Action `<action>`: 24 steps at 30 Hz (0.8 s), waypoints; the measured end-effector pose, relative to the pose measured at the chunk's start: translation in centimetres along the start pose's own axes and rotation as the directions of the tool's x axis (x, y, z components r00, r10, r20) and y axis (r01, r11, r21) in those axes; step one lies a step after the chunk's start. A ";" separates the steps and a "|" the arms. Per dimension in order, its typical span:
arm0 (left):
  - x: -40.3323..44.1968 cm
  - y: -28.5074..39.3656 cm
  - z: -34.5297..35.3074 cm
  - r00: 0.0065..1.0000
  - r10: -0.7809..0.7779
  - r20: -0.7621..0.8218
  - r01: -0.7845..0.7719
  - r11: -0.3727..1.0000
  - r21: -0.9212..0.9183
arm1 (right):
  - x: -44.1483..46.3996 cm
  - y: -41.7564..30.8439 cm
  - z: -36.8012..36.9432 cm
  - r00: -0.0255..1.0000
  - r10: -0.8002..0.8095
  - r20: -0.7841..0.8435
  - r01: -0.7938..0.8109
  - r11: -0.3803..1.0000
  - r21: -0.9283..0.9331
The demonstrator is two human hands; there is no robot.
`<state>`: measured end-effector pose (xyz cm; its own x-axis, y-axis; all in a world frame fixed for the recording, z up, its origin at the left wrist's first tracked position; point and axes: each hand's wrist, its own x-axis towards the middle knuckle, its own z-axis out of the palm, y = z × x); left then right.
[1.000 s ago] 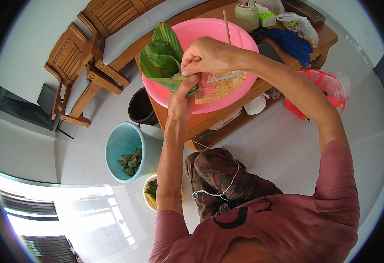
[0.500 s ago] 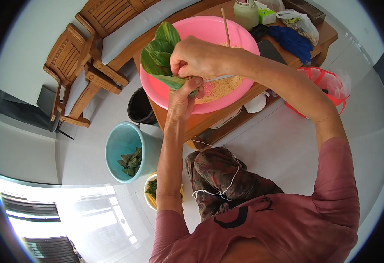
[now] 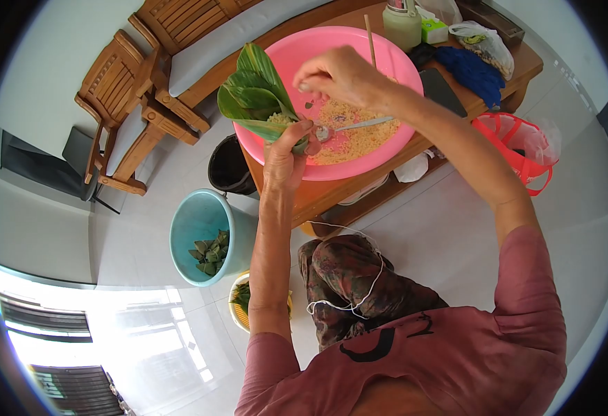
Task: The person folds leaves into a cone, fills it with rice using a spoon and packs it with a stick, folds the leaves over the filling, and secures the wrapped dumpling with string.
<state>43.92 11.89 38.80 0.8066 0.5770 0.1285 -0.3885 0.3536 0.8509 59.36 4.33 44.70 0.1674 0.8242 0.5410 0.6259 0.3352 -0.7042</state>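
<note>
My left hand (image 3: 290,149) is closed around a cone of broad green leaves (image 3: 252,93), with their long ends fanned upward. Pale grains of rice (image 3: 281,118) show in the cone's mouth. To its right, my right hand (image 3: 338,76) hovers above the pink basin (image 3: 409,66), slightly blurred, fingers loosely bent and somewhat apart, with nothing visible in them. Inside the basin is loose rice (image 3: 349,149). A spoon (image 3: 366,124) lies on that rice, its bowl end close to my left hand. A thin wooden stick (image 3: 370,41) stands at the basin's far side.
The basin rests on a wooden table (image 3: 304,208). Below left are a light blue bucket (image 3: 241,232) with wrapped leaf parcels (image 3: 210,253), a dark bin (image 3: 231,166) and a yellow basket (image 3: 238,319) of leaves. A red bag (image 3: 519,149) stands right. White string (image 3: 370,277) crosses my knee.
My right hand has lifted off the leaf cone and moved right, over the basin. The rice in the cone now shows. My left hand keeps its hold; the view has shifted slightly.
</note>
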 end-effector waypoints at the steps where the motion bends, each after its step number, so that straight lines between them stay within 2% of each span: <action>1: -0.1 0.0 0.1 1.000 0.004 0.003 -0.004 1.000 -0.006 | -0.5 3.7 1.1 0.996 -0.057 0.066 0.067 0.985 -0.160; 2: -0.2 -0.1 0.2 1.000 -0.001 -0.002 0.001 1.000 -0.006 | -1.3 7.5 2.1 0.985 -0.099 0.140 0.139 0.940 -0.311; 3: -0.3 -0.1 0.3 1.000 -0.008 -0.005 0.008 1.000 -0.001 | -1.5 7.0 2.3 0.969 -0.128 0.213 0.213 0.869 -0.446; 6: -0.2 0.3 0.2 1.000 0.003 -0.002 -0.003 1.000 -0.003 | -1.4 4.6 1.0 0.985 0.154 0.078 -0.109 0.906 -0.408; 7: -0.4 0.3 0.0 1.000 -0.001 -0.005 0.001 1.000 -0.005 | -1.0 4.5 0.6 0.974 0.202 0.106 -0.171 0.953 -0.250; 9: -0.4 0.3 0.1 1.000 -0.005 0.013 0.005 1.000 0.003 | -0.1 4.8 -0.3 0.943 0.284 0.175 -0.301 0.950 0.081; 13: -0.4 0.2 1.6 0.996 -0.024 0.081 0.023 1.000 0.016 | -0.4 3.6 0.9 0.883 0.003 0.469 -0.233 0.871 0.433; 14: -0.5 0.0 2.1 0.996 -0.029 0.086 0.028 0.999 0.023 | -0.5 3.1 0.3 0.816 0.077 0.572 -0.359 0.843 0.399; 17: -1.0 -0.4 2.9 0.992 -0.068 0.103 0.065 0.997 0.033 | -0.4 2.2 0.9 0.805 0.010 0.593 -0.410 0.733 0.543; 20: -1.4 -0.9 3.3 0.988 -0.102 0.114 0.101 0.995 0.015 | -1.1 -1.1 0.8 0.779 0.001 0.626 -0.483 0.638 0.600; 22: -1.6 -1.2 3.8 0.993 -0.091 0.076 0.090 0.996 0.011 | -1.0 -1.2 1.1 0.774 0.009 0.633 -0.468 0.681 0.563; 24: -1.6 -0.9 3.7 0.987 -0.097 0.130 0.091 0.995 0.051 | -1.0 -1.1 1.1 0.770 0.034 0.637 -0.458 0.725 0.515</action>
<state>44.66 7.91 39.73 0.8914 0.4395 0.1107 -0.2905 0.3667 0.8838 57.66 3.63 44.43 -0.3351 0.9369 0.1001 -0.0151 0.1009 -0.9948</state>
